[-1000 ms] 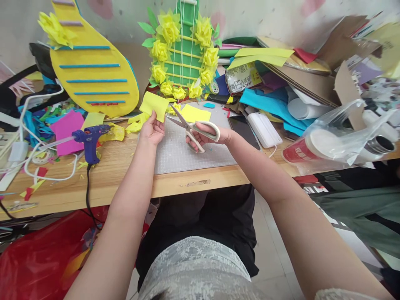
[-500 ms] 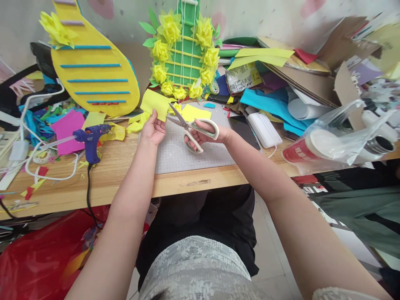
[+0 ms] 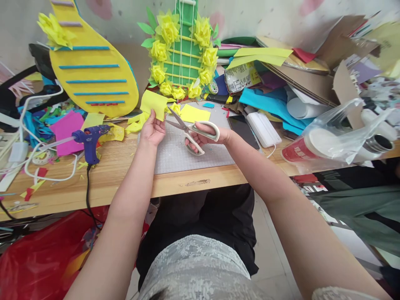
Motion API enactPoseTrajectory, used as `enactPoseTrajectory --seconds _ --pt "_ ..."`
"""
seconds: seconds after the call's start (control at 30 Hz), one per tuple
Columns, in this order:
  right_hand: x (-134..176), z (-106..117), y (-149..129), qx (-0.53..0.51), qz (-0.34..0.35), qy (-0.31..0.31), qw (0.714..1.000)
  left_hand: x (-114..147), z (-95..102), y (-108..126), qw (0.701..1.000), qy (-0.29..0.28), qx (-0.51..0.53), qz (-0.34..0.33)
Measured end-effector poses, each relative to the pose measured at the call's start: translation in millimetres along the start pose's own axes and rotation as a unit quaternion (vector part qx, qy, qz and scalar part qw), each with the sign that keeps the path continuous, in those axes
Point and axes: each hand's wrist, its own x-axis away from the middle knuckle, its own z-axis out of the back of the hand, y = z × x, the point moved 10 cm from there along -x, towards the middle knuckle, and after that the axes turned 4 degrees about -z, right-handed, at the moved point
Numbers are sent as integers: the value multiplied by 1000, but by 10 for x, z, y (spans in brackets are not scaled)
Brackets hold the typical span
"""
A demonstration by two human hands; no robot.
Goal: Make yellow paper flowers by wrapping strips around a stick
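My left hand (image 3: pixel 153 129) pinches a piece of yellow paper (image 3: pixel 153 104) by its lower edge, above the grey cutting mat (image 3: pixel 175 160). In my right hand (image 3: pixel 208 135) is a pair of scissors (image 3: pixel 183 126) with pale handles, my fingers through the loops. The blades are spread and point left, their tips close to the paper's right edge. Another yellow sheet (image 3: pixel 195 113) lies on the mat behind the scissors. Beyond it stands a green stringed-instrument shape (image 3: pixel 184 62) edged with yellow paper flowers.
A blue glue gun (image 3: pixel 90 143) stands on the table at left, its cord hanging over the front edge. Behind it leans a yellow instrument-shaped board (image 3: pixel 93 73). To the right are a white power bank (image 3: pixel 264 129), a bagged red cup (image 3: pixel 296 149) and piled cardboard (image 3: pixel 301 83).
The scissors' blades are spread wider and have drawn slightly back from the paper's right edge. My left hand keeps its hold on the yellow paper almost unmoved.
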Motion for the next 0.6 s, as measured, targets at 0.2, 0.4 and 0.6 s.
enactPoseTrajectory --seconds 0.2,0.4,0.6 --pt "14 -32 -25 6 6 -4 1000 27 -2 6 1000 7 -15 2" --pt "16 18 -28 7 6 6 1000 -2 -6 12 1000 -4 -10 -5" --pt "23 44 -22 10 10 6 1000 4 -10 11 1000 -6 -9 -5"
